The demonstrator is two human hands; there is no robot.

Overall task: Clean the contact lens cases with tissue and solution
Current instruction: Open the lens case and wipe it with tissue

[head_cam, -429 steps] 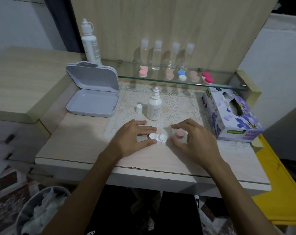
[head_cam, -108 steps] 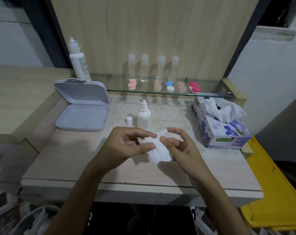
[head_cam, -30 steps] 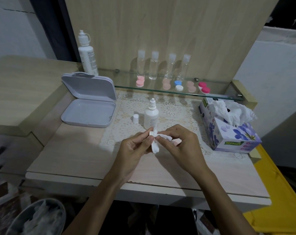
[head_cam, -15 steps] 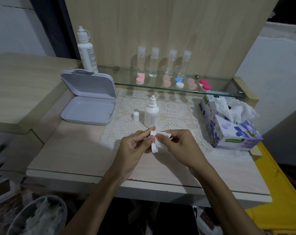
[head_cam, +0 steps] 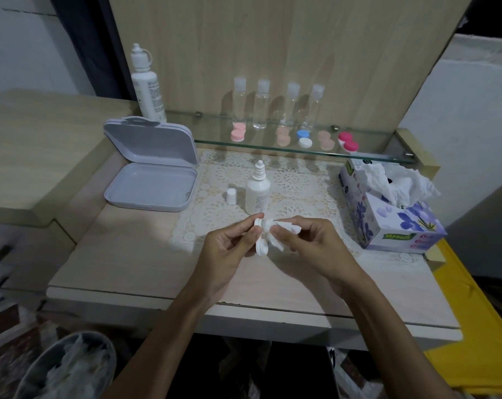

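Just below the middle of the frame, my left hand (head_cam: 229, 249) pinches the white contact lens case (head_cam: 260, 239) by its upper cup, holding it on edge above the table (head_cam: 123, 254). My right hand (head_cam: 310, 243) pinches a twisted wad of tissue (head_cam: 278, 231) against the case. I judge the case light, hard plastic, slick where solution has wetted it, so a thumb-and-finger hold across the rim of one cup suits it best while the other cup is wiped. The tissue is soft and would tear if soaked. At the right of the frame the tissue box (head_cam: 393, 223) reads something like "Mysoft"; the small print on the solution bottle (head_cam: 257, 194) is unreadable.
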